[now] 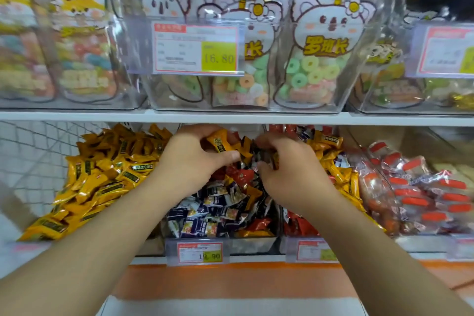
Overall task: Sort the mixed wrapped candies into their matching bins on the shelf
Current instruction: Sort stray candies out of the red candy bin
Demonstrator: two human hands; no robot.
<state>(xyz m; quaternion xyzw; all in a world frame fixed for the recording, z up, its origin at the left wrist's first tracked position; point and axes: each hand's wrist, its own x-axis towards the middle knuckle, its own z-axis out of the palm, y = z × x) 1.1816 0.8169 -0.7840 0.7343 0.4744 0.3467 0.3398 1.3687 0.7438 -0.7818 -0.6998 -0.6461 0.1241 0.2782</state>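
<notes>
- Over the middle bin [252, 242] on the lower shelf, both hands are deep in a jumble of dark blue, red and yellow wrapped sweets [220, 210].
- The left hand [189, 161] has its fingers and thumb curled round a small bunch of yellow sweets [219, 143], one wrapper sticking up above the knuckles.
- The right hand [287, 169] has its fingers bent down into the pile, pinching at dark wrappers [264, 155]; exactly how many it holds is hidden by the fingers.
- Just left of the mixed bin lies the heap of yellow sweets [102, 179], the likely home for the left hand's bunch; to the right, a bin of red and yellow ones [325, 161].
- Risks, as I judge them: a full left hand may shed a slippery wrapper back into the mix while crossing over.
- Digging with both hands could push loose sweets over the low front edge, near the price tag [200, 252].
- Yellow wrappers also lie on the right, so a hurried drop could land in the wrong heap.
</notes>
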